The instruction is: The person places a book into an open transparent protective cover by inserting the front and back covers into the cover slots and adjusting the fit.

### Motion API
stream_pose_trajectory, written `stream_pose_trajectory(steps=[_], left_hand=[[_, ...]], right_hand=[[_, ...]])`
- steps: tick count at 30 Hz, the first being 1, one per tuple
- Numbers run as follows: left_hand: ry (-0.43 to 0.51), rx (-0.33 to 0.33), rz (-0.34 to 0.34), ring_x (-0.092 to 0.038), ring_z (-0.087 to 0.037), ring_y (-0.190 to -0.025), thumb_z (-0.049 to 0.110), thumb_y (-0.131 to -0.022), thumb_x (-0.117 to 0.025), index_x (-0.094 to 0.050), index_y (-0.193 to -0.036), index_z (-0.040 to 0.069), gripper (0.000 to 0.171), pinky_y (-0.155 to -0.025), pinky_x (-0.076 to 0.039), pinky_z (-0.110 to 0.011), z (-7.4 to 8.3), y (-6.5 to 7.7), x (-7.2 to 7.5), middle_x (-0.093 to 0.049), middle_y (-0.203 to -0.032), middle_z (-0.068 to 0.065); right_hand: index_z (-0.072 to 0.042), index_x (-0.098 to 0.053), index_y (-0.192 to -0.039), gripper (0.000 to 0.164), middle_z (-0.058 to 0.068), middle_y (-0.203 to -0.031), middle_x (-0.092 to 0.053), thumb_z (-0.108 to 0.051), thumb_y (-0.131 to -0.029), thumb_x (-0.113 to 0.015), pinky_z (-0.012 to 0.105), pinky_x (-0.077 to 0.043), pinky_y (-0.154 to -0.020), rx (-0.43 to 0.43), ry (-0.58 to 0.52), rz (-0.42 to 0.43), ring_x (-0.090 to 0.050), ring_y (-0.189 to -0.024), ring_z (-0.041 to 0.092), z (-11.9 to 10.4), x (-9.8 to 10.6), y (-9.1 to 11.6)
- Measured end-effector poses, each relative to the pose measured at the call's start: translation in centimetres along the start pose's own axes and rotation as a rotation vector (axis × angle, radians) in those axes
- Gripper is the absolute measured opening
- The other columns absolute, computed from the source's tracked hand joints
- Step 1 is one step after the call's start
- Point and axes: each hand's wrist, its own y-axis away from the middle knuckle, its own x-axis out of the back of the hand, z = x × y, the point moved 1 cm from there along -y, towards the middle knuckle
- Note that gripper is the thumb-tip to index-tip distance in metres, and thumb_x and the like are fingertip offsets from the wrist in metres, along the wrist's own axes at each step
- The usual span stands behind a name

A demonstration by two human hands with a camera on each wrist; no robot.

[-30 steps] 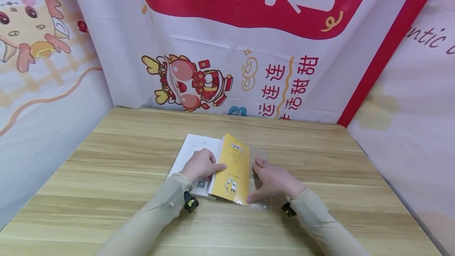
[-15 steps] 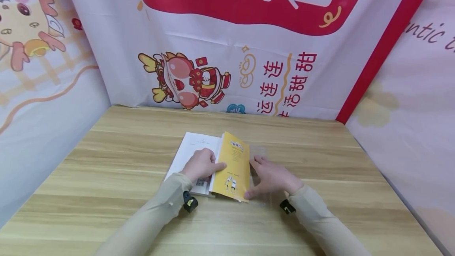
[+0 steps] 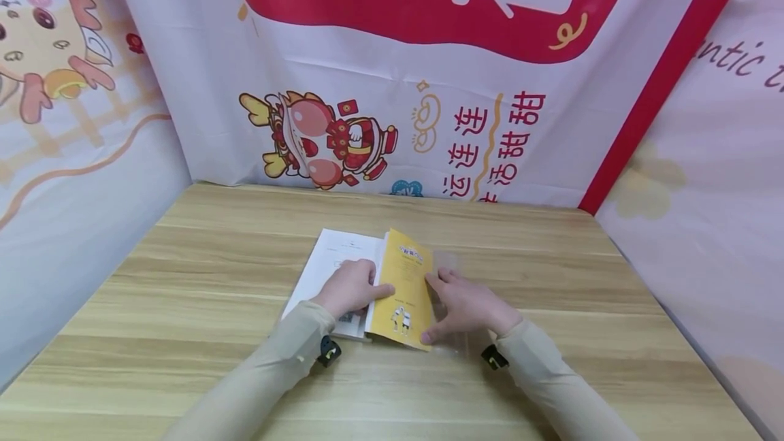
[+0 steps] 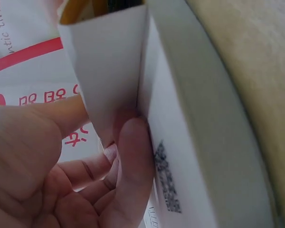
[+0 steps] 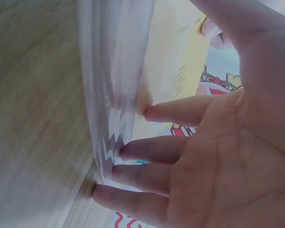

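A book lies on the wooden table with its white page [image 3: 324, 257] facing up, a QR code [image 4: 167, 183] on it in the left wrist view. Its yellow cover [image 3: 404, 274] stands folded up at an angle to the right. My left hand [image 3: 350, 286] pinches this cover, thumb on the yellow side and fingers in the fold. From the cover's right edge a clear plastic sleeve [image 5: 107, 71] extends. Against it rest the extended fingertips of my right hand [image 3: 470, 305], while the thumb touches the cover's lower right corner.
The wood-grain table [image 3: 184, 332] spreads around the book. Behind it hangs a printed red and white cloth [image 3: 404, 73], with a cartoon-printed cloth [image 3: 73, 148] on the left and a pale one [image 3: 704, 189] on the right. Dark straps sit on both wrists.
My right hand has shifted slightly left along the sleeve, closer to the yellow cover. The left hand keeps its pinch and has moved only a little.
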Motion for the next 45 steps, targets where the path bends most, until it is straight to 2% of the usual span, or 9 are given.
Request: stream_pose_trajectory(steps=[5,8,11,13,19,23,27,34,45], left_hand=[[-0.02,-0.04,-0.001,-0.059,-0.016,-0.053,0.039,-0.087,-0.067,-0.055,-0.092,0.013,0.029,-0.042,-0.039,-0.023,0.0,-0.1,-0.2,-0.063,-0.068,0.002],[-0.018,-0.044,0.011,-0.058,-0.016,-0.053,0.039,-0.087,-0.067,-0.055,-0.089,0.012,0.03,-0.041,-0.038,-0.023,0.0,-0.1,-0.2,-0.062,-0.067,0.001],[-0.016,-0.043,-0.008,-0.058,-0.016,-0.054,0.04,-0.088,-0.066,-0.054,-0.088,0.011,0.031,-0.043,-0.04,-0.023,-0.1,0.0,-0.1,-0.062,-0.068,0.001],[-0.013,-0.045,-0.043,-0.059,-0.017,-0.055,0.039,-0.089,-0.064,-0.054,-0.089,0.01,0.031,-0.045,-0.043,-0.024,-0.1,0.1,0.2,-0.063,-0.069,0.0],[0.039,-0.001,-0.228,-0.062,-0.021,-0.062,0.035,-0.089,-0.065,-0.056,-0.091,0.006,0.031,-0.056,-0.053,-0.031,0.0,0.5,1.7,-0.062,-0.078,-0.009],[0.048,0.008,-0.285,-0.062,-0.021,-0.066,0.035,-0.088,-0.067,-0.061,-0.086,0.004,0.032,-0.059,-0.054,-0.032,-0.2,0.6,2.0,-0.062,-0.079,-0.01],[0.03,0.008,-0.28,-0.062,-0.019,-0.067,0.038,-0.088,-0.067,-0.063,-0.081,0.006,0.033,-0.059,-0.053,-0.03,-0.3,0.4,1.8,-0.064,-0.077,-0.008],[-0.051,0.023,-0.228,-0.059,-0.018,-0.058,0.045,-0.085,-0.067,-0.063,-0.079,0.008,0.038,-0.056,-0.049,-0.028,-0.3,0.6,1.5,-0.063,-0.072,-0.005],[-0.062,-0.008,-0.201,-0.052,-0.016,-0.051,0.044,-0.086,-0.067,-0.064,-0.076,0.009,0.036,-0.048,-0.038,-0.023,0.3,0.8,1.1,-0.059,-0.063,-0.004]], right_hand=[[-0.008,-0.03,-0.149,0.12,0.014,-0.151,-0.027,-0.078,-0.058,-0.068,0.048,-0.031,-0.103,0.025,0.001,0.005,-0.027,-0.137,0.031,0.1,0.0,0.0],[-0.008,-0.03,-0.149,0.12,0.014,-0.152,-0.025,-0.078,-0.058,-0.067,0.048,-0.031,-0.103,0.026,0.001,0.003,-0.026,-0.137,0.031,0.1,0.0,0.0],[-0.01,-0.029,-0.15,0.12,0.015,-0.152,-0.024,-0.079,-0.059,-0.066,0.048,-0.03,-0.104,0.018,0.0,-0.005,-0.025,-0.138,0.031,0.2,0.0,0.0],[-0.01,-0.029,-0.15,0.12,0.016,-0.153,-0.022,-0.078,-0.059,-0.067,0.048,-0.029,-0.104,0.014,-0.004,-0.009,-0.024,-0.138,0.032,0.2,0.0,0.1],[-0.011,-0.027,-0.15,0.12,0.015,-0.154,-0.019,-0.078,-0.059,-0.067,0.049,-0.026,-0.105,-0.001,-0.024,-0.016,-0.021,-0.139,0.033,0.3,-0.1,0.2],[-0.011,-0.028,-0.15,0.12,0.016,-0.154,-0.019,-0.078,-0.058,-0.067,0.05,-0.026,-0.106,-0.007,-0.039,-0.017,-0.021,-0.139,0.034,0.3,-0.2,0.2],[-0.011,-0.027,-0.15,0.12,0.016,-0.154,-0.019,-0.078,-0.059,-0.067,0.05,-0.025,-0.106,-0.004,-0.047,-0.017,-0.02,-0.139,0.034,0.3,-0.3,0.3],[-0.009,-0.027,-0.15,0.12,0.017,-0.153,-0.019,-0.076,-0.059,-0.068,0.049,-0.024,-0.106,0.013,-0.045,-0.002,-0.021,-0.139,0.035,0.2,-0.4,0.3],[-0.01,-0.029,-0.15,0.121,0.017,-0.153,-0.021,-0.078,-0.058,-0.067,0.05,-0.028,-0.104,0.008,-0.016,0.001,-0.024,-0.138,0.034,0.2,-0.1,0.2]])
